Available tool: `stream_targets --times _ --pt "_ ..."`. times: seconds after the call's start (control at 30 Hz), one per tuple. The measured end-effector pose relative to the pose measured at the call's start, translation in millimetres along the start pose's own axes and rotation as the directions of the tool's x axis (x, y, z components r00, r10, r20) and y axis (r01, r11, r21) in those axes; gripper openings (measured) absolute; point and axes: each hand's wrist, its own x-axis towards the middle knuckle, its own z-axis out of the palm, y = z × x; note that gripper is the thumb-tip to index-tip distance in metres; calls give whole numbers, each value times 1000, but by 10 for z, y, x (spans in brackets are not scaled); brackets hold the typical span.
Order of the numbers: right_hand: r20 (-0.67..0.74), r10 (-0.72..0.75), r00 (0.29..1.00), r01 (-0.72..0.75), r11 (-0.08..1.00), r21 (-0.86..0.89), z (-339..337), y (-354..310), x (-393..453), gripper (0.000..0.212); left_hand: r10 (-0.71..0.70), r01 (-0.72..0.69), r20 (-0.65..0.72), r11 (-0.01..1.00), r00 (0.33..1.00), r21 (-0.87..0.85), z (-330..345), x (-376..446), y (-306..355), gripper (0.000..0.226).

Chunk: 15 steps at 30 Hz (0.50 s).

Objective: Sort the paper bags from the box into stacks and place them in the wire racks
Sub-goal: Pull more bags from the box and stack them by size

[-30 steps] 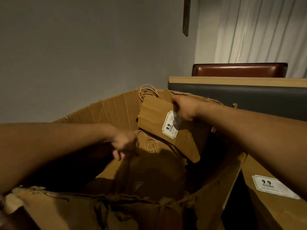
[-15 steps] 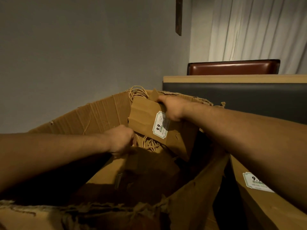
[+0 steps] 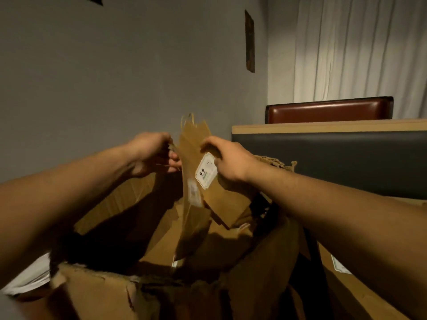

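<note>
A large torn cardboard box (image 3: 97,294) stands open below me, with brown paper bags lying inside it in shadow. My right hand (image 3: 227,161) grips a flat brown paper bag (image 3: 221,199) with a white 9.9 label, held up above the box. My left hand (image 3: 151,153) grips the upper edge of a second paper bag (image 3: 193,218), which hangs down next to the first one. The twine handles of the bags stick up between my two hands. No wire rack shows in the head view.
A grey wall runs behind the box. To the right is a dark padded booth back (image 3: 335,162) with a wooden top ledge, a red-brown seat back (image 3: 328,110) and white curtains behind it. Another labelled bag or box (image 3: 342,271) lies low on the right.
Both hands have risen out of the box and come together. My left hand, earlier down among the bags, now holds a second bag up beside the labelled one.
</note>
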Motion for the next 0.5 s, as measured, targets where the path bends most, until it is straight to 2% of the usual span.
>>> stream_targets --times 0.07,0.1,0.23,0.3,0.37,0.4,0.43,0.47,0.5 --pt "-94 -29 995 41 991 127 -70 -263 -119 29 77 -80 -26 986 997 -147 47 -233 188 26" --pt "-124 -38 991 61 982 181 -133 -392 -190 25 114 -121 -46 974 992 -193 97 -366 281 29" --pt "-184 -76 980 137 929 343 -488 -744 -570 31 269 -299 -145 917 952 -264 376 -865 586 37" --pt "-244 -92 965 172 927 334 -705 -809 -811 32 337 -356 -116 885 934 -299 551 -1153 732 33" --pt "-319 -41 947 164 916 367 -969 -802 -1069 32 406 -392 -21 864 913 -317 716 -1434 847 23" --pt "-361 9 932 141 911 387 -1131 -766 -1222 32 458 -435 5 848 889 -303 797 -1532 884 15" --pt "-401 60 914 121 904 410 -1300 -713 -1373 33 530 -519 -3 829 848 -206 854 -1589 916 7" --pt "-432 108 895 106 890 442 -1472 -653 -1534 35 606 -607 -30 795 795 -10 903 -1640 946 15" --pt "-450 155 880 97 867 489 -1632 -580 -1723 37 651 -633 -54 751 757 189 966 -1694 954 33"
